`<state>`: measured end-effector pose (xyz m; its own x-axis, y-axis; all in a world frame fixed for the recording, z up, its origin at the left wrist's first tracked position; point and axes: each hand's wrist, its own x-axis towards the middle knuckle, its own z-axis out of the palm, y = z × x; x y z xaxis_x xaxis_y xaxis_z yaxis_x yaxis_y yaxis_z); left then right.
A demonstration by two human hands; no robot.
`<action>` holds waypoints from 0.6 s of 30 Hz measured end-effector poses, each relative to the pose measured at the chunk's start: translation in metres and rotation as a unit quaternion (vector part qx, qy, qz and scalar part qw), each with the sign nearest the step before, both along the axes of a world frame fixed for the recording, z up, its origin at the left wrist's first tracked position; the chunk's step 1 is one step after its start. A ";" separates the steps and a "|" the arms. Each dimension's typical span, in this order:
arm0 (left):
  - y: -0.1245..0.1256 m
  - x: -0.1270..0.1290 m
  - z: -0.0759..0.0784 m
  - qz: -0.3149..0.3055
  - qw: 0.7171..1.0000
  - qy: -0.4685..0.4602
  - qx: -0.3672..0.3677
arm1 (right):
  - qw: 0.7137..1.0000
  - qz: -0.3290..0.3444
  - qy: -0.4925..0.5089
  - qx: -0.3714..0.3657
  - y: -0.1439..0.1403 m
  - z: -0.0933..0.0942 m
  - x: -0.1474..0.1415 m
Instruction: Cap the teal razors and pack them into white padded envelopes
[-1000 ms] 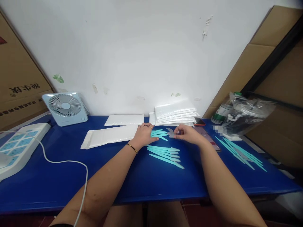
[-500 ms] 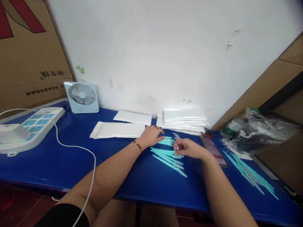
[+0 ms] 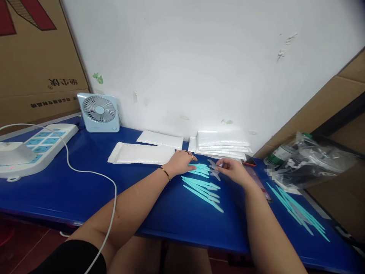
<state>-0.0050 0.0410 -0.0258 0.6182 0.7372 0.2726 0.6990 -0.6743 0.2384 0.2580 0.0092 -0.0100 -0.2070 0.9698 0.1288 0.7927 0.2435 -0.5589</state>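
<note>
My left hand (image 3: 181,161) lies flat on the blue table (image 3: 159,213), its fingers pressing the handles of a small bunch of teal tools (image 3: 200,169). My right hand (image 3: 234,170) is just right of that bunch, its fingertips pinching a small clear cap (image 3: 214,166) at the tool tips. A row of several teal tools with clear caps (image 3: 203,189) lies in front of both hands. A flat white padded bag (image 3: 142,154) rests left of my left hand.
A stack of white bags (image 3: 222,144) and another single bag (image 3: 160,139) sit against the wall. A phone (image 3: 258,179) lies behind my right wrist, with more teal tools (image 3: 298,212) and a plastic bag (image 3: 310,160) at right. A fan (image 3: 99,112), power strip (image 3: 34,146) and cable (image 3: 94,179) stand left.
My view has swung left. My right hand dropped to the front row of tools, then came back up to the tips of the bunch under my left hand. The left hand stayed put.
</note>
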 end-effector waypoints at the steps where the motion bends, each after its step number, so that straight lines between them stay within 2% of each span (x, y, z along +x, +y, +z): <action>1: 0.001 0.000 -0.002 -0.002 1.000 0.003 -0.005 | 1.000 0.021 -0.001 -0.021 -0.003 0.002 0.000; 5: 0.003 0.000 -0.008 -0.022 0.999 0.016 -0.026 | 0.978 0.139 -0.030 -0.151 -0.013 0.007 -0.010; 7: 0.002 0.001 -0.008 -0.022 0.999 0.011 -0.023 | 0.970 0.163 -0.054 -0.172 -0.014 0.005 -0.015; 10: -0.003 0.002 -0.001 -0.018 1.000 -0.017 -0.003 | 0.970 0.169 -0.049 -0.167 -0.013 0.001 -0.019; 13: -0.010 0.005 0.006 -0.053 0.998 -0.038 -0.014 | 0.977 0.158 -0.024 -0.140 -0.012 0.000 -0.019; 16: -0.014 0.009 0.009 -0.091 0.995 -0.016 -0.034 | 0.987 0.127 -0.008 -0.100 -0.012 0.002 -0.020; 18: -0.014 0.012 0.009 -0.078 0.996 -0.003 -0.031 | 0.990 0.114 0.000 -0.085 -0.012 0.004 -0.021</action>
